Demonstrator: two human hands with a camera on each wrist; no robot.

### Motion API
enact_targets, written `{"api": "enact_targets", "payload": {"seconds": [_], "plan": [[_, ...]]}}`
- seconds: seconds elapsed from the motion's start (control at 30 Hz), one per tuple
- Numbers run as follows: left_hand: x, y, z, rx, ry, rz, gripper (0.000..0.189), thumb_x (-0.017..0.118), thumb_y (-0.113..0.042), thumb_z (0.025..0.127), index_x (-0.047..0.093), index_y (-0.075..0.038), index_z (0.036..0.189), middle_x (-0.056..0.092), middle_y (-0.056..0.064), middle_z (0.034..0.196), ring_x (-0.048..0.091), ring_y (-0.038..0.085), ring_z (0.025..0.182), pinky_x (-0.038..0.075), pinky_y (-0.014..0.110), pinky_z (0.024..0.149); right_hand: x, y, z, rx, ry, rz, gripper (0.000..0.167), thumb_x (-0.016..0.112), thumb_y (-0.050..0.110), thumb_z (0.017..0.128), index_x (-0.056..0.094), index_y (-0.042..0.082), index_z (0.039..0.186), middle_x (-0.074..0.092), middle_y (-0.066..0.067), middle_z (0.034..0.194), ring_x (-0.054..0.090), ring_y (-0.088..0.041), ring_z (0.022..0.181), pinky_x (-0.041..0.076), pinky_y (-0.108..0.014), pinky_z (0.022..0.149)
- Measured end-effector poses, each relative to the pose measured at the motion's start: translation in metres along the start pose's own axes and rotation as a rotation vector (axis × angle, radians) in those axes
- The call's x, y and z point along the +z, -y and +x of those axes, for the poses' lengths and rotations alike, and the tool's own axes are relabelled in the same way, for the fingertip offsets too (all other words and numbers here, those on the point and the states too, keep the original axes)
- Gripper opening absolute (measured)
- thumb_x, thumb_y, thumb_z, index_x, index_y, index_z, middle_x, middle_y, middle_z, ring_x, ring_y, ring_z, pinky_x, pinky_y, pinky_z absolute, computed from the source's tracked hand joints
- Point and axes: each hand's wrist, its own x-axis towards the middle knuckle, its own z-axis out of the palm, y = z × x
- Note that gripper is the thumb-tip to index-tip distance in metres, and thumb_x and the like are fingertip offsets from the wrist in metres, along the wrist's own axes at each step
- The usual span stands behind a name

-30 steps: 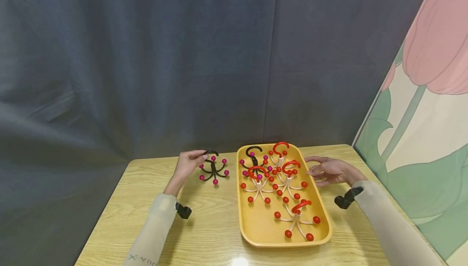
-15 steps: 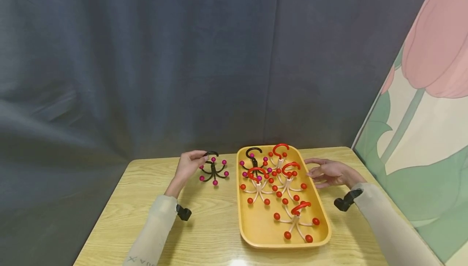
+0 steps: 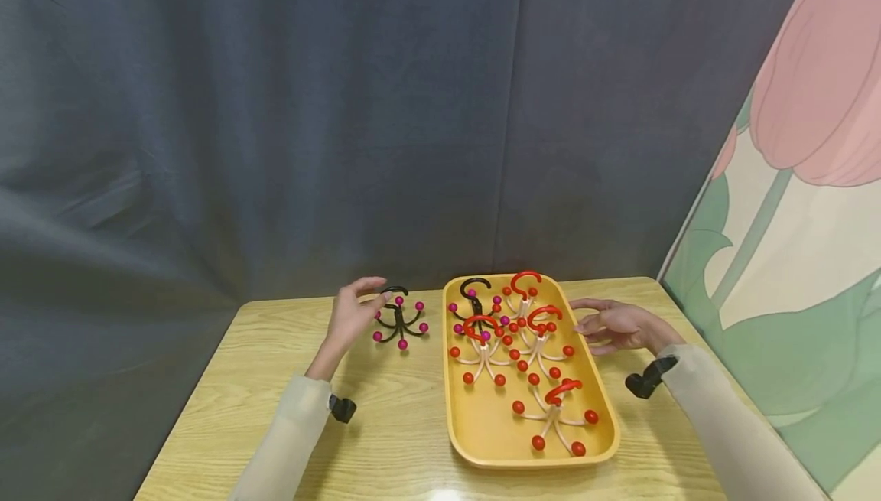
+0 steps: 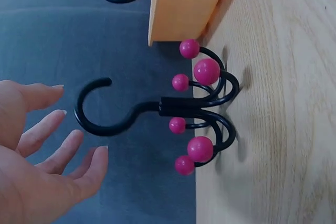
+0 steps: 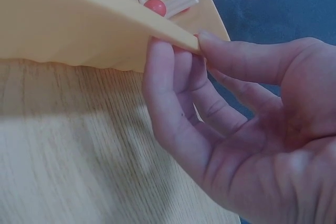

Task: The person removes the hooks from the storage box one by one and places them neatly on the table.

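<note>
A black multi-arm hook hanger [image 3: 399, 317] with magenta ball tips stands upright on the table, left of the yellow tray [image 3: 475, 428]. Beside its curved top is my left hand [image 3: 349, 317], fingers spread. In the left wrist view a gap shows between the fingers of that hand [image 4: 44, 153] and the hook hanger [image 4: 178, 107]. My right hand [image 3: 616, 325] is at the tray's right edge. Seen from the right wrist, the hand [image 5: 236, 114] pinches the tray rim [image 5: 178, 36] between thumb and curled fingers.
Inside the tray stand another black hanger [image 3: 476, 307] with magenta balls and several white hangers with red hooks, one of them a white hanger [image 3: 554, 412] near the front. A dark curtain [image 3: 385, 118] hangs behind the wooden table [image 3: 227, 409]; a flower-patterned panel [image 3: 791, 256] borders the right.
My left thumb and fingers have parted and let go of the black hanger's curved top. The hanger stays standing. My right hand keeps its place at the tray rim.
</note>
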Motion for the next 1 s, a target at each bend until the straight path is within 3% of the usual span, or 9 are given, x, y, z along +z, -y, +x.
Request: {"api": "enact_targets", "payload": {"seconds": [0.33,0.6,0.83,1.0], "plan": [[0.009,-0.020,-0.014,0.136,-0.002,0.063,0.027,0.076,-0.015,0.098,0.075,-0.005,0.124,0.065,0.018,0.131,0.062,0.043,0.128,0.056,0.055,0.107,0.001,0.000,-0.001,0.001,-0.017,0.002,0.075,0.067,0.005,0.100,0.027,0.008,0.164,0.071,-0.008,0.114,0.073,-0.021,0.099,0.066,-0.041,0.084],[0.020,-0.047,-0.025,0.220,0.030,0.047,0.021,0.074,-0.009,0.098,0.077,-0.011,0.119,0.067,0.014,0.127,0.066,0.037,0.122,0.058,0.055,0.103,-0.001,0.000,-0.002,-0.001,-0.008,0.007,0.075,0.066,0.005,0.101,0.026,0.008,0.164,0.071,-0.007,0.113,0.073,-0.020,0.099,0.066,-0.040,0.083],[0.031,-0.066,-0.035,0.255,0.079,0.057,0.023,0.078,-0.015,0.096,0.077,-0.013,0.119,0.070,0.011,0.125,0.068,0.034,0.119,0.057,0.057,0.103,-0.002,0.000,-0.003,0.003,-0.016,0.009,0.075,0.067,0.006,0.101,0.027,0.008,0.164,0.070,-0.007,0.114,0.073,-0.020,0.098,0.066,-0.040,0.083],[0.038,-0.076,-0.040,0.261,0.127,0.013,0.023,0.078,-0.014,0.096,0.077,-0.012,0.119,0.071,0.014,0.121,0.069,0.031,0.119,0.057,0.056,0.104,0.000,-0.002,-0.002,0.009,-0.026,0.010,0.077,0.070,0.008,0.100,0.028,0.010,0.164,0.069,-0.009,0.120,0.073,-0.022,0.100,0.066,-0.040,0.085]]}}
